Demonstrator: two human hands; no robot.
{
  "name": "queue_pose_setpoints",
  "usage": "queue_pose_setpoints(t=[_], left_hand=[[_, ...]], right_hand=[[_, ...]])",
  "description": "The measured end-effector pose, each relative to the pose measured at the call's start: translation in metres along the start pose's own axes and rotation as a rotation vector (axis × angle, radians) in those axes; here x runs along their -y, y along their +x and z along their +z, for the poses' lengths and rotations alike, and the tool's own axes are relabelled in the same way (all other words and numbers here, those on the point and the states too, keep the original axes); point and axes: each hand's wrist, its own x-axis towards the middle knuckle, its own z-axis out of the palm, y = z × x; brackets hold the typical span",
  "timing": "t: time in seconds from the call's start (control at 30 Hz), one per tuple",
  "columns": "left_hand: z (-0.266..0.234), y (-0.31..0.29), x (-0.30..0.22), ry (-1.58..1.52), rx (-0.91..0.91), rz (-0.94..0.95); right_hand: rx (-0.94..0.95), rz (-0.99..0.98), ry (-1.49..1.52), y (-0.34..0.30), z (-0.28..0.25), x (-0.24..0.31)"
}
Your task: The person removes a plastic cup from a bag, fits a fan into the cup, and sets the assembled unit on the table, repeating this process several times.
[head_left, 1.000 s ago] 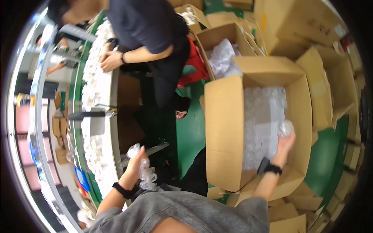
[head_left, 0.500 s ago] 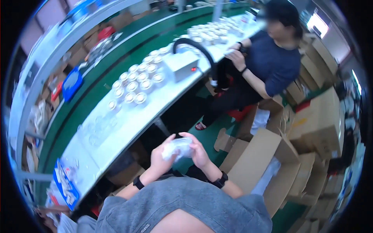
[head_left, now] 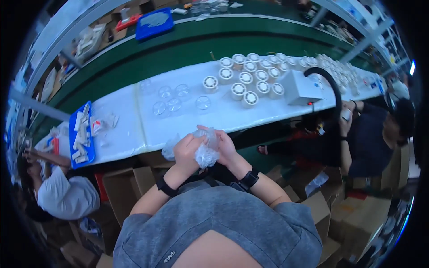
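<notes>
Crumpled clear plastic bags (head_left: 206, 156) are bunched between my hands, in front of my body and just off the table's near edge. My left hand (head_left: 187, 152) is closed round the plastic, part of which sticks out past its outer side. Curled along the other side of the bundle, my right hand (head_left: 226, 147) grips it with its fingers partly hidden. Whether something lies inside the plastic, I cannot tell. On the white table (head_left: 129, 120) beyond my hands sit several clear round plastic covers (head_left: 203, 102). Farther right stand several white round units with slotted tops (head_left: 238, 91).
A metal box with a red light (head_left: 302, 87) and a black hose (head_left: 333, 85) stand on the table's right. At its left end lies a blue tray (head_left: 82, 134) of white parts. One person (head_left: 371, 138) works at right, another (head_left: 67, 192) at left. Cardboard boxes (head_left: 362, 216) surround me.
My view has turned left, so the table now lies across in front of me. The plastic shows more spread out between my hands, with parts sticking out beside the left one.
</notes>
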Motion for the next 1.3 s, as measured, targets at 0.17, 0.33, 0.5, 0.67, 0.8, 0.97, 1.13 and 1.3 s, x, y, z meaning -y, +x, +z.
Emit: queue_pose_setpoints(t=[0.17, 0.33, 0.5, 0.67, 0.8, 0.97, 1.13, 1.3], left_hand=[[0.004, 0.044, 0.004, 0.075, 0.033, -0.060], [0.020, 0.091, 0.011, 0.194, -0.024, -0.056], [0.041, 0.121, 0.010, 0.008, 0.215, -0.129], [0.053, 0.123, 0.010, -0.095, 0.274, -0.274], [0.054, 0.121, 0.020, -0.087, 0.236, -0.166], [0.041, 0.125, 0.027, -0.068, 0.250, -0.070], [0.033, 0.123, 0.035, -0.081, 0.360, -0.227], [0.038, 0.125, 0.040, -0.386, 0.183, -0.323]], right_hand=[[0.015, 0.061, 0.017, 0.025, -0.010, 0.044], [0.185, 0.130, -0.053, 0.052, -0.026, 0.089], [0.209, 0.212, -0.072, 0.066, -0.054, 0.094], [0.123, 0.258, 0.034, 0.076, -0.062, 0.093], [0.175, 0.304, 0.083, 0.081, -0.063, 0.094], [0.089, 0.216, -0.146, 0.077, -0.054, 0.100], [0.209, 0.240, -0.065, 0.075, -0.054, 0.106], [0.184, 0.279, 0.120, 0.077, -0.042, 0.086]])
